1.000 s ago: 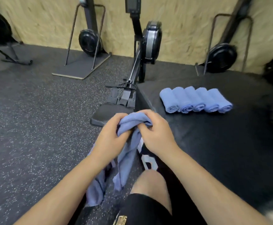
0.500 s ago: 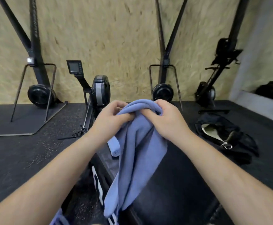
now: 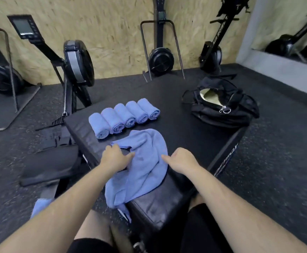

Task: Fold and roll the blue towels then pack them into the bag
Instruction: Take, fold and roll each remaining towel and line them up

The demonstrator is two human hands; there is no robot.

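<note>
1. Nearest, 6 o'clock: I log the person's bare knee (image 3: 92, 227) and black shorts (image 3: 202, 227). Both forearms reach forward over them.
2. 7 o'clock, on the speckled floor (image 3: 12, 198): a corner of a spare towel (image 3: 40, 206), blue, mostly hidden behind the left forearm.
3. Centre: black padded bench (image 3: 194, 137), one corner pointing toward me.
4. Near half of the bench: loose towel (image 3: 145, 165), blue, crumpled, not folded. Its near end hangs over the bench edge toward 7 o'clock.
5. Left hand (image 3: 115, 157), on the loose towel's 9 o'clock edge: fingers (image 3: 112, 148) bent down onto the cloth, thumb lying toward 3 o'clock. I cannot tell whether they pinch or only press.
6. Right hand (image 3: 183, 160), at the loose towel's 3 o'clock edge: thumb points toward 9 o'clock over the cloth. Its fingers are tucked out of my sight, so I cannot tell their grip.
7. Just beyond, toward 11 o'clock: five rolled towels (image 3: 125, 117), blue, side by side in a touching row on the bench.
8. 1 o'clock, far corner of the bench: black bag (image 3: 222, 115), unzipped, pale lining showing, well apart from the rolled towels.
9. Farthest: a rowing machine (image 3: 78, 63) at 10 o'clock beside the bench, and others stood upright against the chipboard wall (image 3: 112, 33).
</note>
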